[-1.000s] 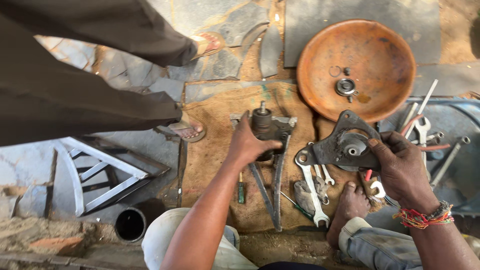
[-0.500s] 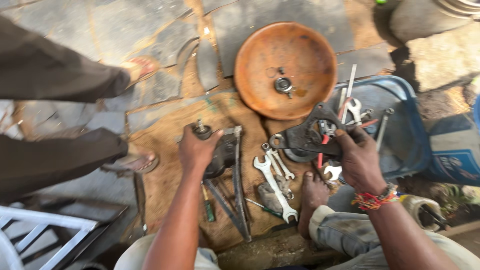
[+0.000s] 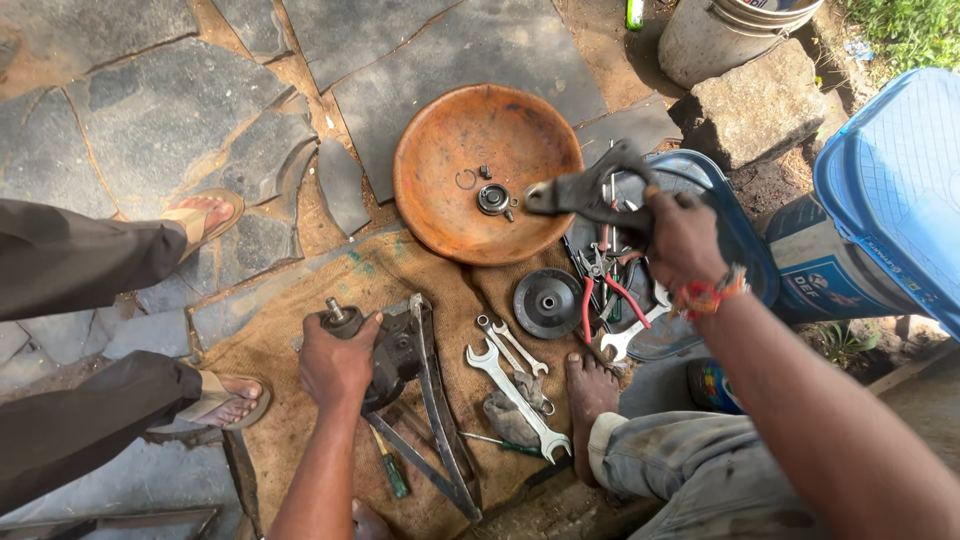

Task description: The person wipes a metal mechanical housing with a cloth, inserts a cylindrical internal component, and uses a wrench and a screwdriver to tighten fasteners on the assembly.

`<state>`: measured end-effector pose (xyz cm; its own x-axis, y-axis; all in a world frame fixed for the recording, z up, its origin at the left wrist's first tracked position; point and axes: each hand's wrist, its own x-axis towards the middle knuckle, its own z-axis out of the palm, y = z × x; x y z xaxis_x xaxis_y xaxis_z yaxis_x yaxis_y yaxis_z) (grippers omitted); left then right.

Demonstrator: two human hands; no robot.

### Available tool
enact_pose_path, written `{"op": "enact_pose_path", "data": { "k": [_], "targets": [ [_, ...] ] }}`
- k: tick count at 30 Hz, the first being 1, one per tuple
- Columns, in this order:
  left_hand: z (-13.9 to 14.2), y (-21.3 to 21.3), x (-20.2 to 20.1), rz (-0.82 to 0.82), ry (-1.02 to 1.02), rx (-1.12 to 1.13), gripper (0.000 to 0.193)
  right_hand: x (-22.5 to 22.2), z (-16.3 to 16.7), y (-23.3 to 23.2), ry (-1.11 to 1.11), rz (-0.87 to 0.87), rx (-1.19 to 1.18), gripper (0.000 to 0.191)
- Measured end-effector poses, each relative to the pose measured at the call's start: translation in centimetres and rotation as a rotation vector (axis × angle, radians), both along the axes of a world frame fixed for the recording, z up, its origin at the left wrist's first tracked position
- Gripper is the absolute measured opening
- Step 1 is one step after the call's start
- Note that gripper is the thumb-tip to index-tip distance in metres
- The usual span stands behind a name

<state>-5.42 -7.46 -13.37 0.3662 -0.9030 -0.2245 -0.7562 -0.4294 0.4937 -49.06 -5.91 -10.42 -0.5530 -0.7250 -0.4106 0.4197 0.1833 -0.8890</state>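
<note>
Lifted since prev frame, dark metal bracket point(image 3: 585, 192) in right hand point(image 3: 680, 238), left hand point(image 3: 337, 365) on pump assy point(image 3: 385, 350)

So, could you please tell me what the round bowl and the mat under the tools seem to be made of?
The bowl looks like metal with a matte orange-brown coat, probably rust or old paint; its surface is dull and patchy. The mat looks like burlap: tan, coarse open weave, frayed edges.

A: Left hand point(image 3: 338, 362)?
B: Arm extended forward, palm down, fingers curled closed in a grip.
A: Right hand point(image 3: 683, 238)?
B: Raised far right, fingers clenched, wrist banded.
</note>
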Motion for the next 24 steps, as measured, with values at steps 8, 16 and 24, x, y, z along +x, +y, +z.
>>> {"op": "enact_pose_path", "data": {
  "k": [8, 16, 24],
  "targets": [
    [0.3, -0.1, -0.1, -0.019, -0.037, -0.013, 0.071, -6.6, -4.9, -3.7, 0.191, -0.041, 0.021, 0.021],
    [0.1, -0.7, -0.2, -0.009, 0.043, 0.101, 0.058, -5.1, -12.1, -7.1, 0.027, -0.11, 0.062, 0.023],
    [-0.3, -0.5, -0.7, -0.024, -0.022, 0.002, 0.056, -5.2, -17.8, -3.7, -0.063, 0.121, 0.158, 0.024]
  ]
}}
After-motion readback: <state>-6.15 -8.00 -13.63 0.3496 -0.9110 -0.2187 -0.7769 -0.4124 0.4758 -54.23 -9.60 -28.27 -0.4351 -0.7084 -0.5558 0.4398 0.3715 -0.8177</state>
